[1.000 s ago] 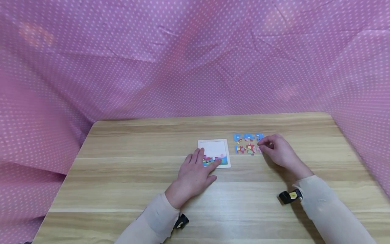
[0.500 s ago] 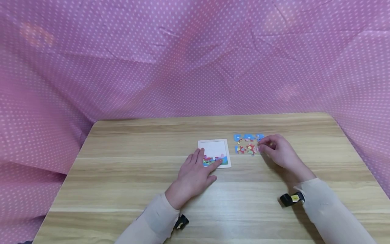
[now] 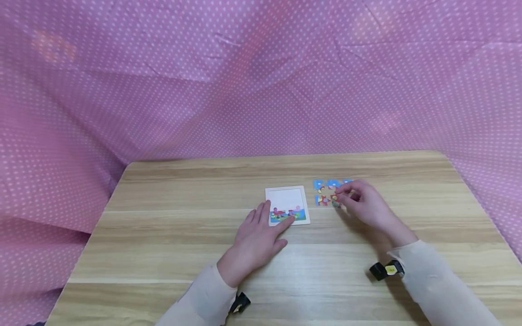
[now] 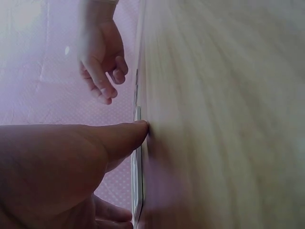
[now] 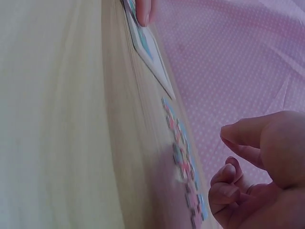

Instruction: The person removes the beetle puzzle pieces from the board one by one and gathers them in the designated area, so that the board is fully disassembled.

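A square puzzle board (image 3: 287,195) with a white rim lies on the table, a strip of colourful fitted pieces (image 3: 285,214) along its near side. My left hand (image 3: 253,242) rests on its near left part, fingers extended, index fingertip on the fitted strip. To the right of the board lie loose jigsaw pieces in two rows, blue ones (image 3: 320,184) behind and red ones (image 3: 323,200) in front. Over their right part hovers my right hand (image 3: 366,203), loosely bent, thumb and index tips close together. The right wrist view shows no piece in these fingers (image 5: 243,131); the hand hides some pieces from the head camera.
The wooden table (image 3: 171,253) stretches around the board on all sides. Pink dotted cloth (image 3: 261,90) hangs behind the table and at its sides. A black wrist camera (image 3: 379,270) sits at the right sleeve, another black device (image 3: 240,302) at the left.
My right hand has shifted left, from the right-hand pieces to over the middle ones. The left hand has slid slightly toward me and still rests on the board.
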Tool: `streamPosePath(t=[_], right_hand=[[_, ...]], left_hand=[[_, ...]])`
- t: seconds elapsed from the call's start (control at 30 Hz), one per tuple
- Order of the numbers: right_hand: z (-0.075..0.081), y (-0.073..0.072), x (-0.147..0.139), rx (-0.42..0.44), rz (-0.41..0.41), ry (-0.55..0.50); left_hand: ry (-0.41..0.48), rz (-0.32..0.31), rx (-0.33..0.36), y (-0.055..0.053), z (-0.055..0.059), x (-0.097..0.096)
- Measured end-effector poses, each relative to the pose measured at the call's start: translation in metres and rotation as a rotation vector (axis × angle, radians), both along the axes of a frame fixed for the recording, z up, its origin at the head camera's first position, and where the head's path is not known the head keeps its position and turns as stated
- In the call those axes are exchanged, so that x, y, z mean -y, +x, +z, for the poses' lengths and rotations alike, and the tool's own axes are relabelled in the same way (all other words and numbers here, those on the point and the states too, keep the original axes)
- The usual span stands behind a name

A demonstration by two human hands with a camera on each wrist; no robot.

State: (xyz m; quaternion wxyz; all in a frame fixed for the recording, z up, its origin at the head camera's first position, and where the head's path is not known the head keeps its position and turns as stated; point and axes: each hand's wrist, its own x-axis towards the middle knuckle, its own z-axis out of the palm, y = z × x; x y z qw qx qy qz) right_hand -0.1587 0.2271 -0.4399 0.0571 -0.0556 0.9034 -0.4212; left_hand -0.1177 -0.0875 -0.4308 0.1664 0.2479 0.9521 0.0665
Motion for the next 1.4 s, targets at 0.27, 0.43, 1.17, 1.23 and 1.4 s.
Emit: streamPosePath(t=[0.27, 0.43, 1.17, 1.23, 1.4], right_hand=[[0.001, 0.001, 0.017, -0.002, 0.055, -0.023], [0.002, 0.002, 0.033, -0.012, 0.114, -0.049], [0.002, -0.015, 0.108, 0.046, 0.259, -0.018], [0.001, -0.017, 0.112, 0.051, 0.268, -0.005], [-0.002, -0.023, 0.119, 0.058, 0.282, 0.007]], left_hand=[[-0.024, -0.002, -0.008, 0.001, 0.001, 0.000], [-0.017, 0.005, 0.011, -0.001, -0.001, 0.001], [-0.025, -0.035, -0.038, -0.005, -0.002, 0.004], [-0.029, -0.040, -0.049, -0.005, -0.003, 0.005], [-0.027, -0.045, -0.051, -0.006, -0.002, 0.005]])
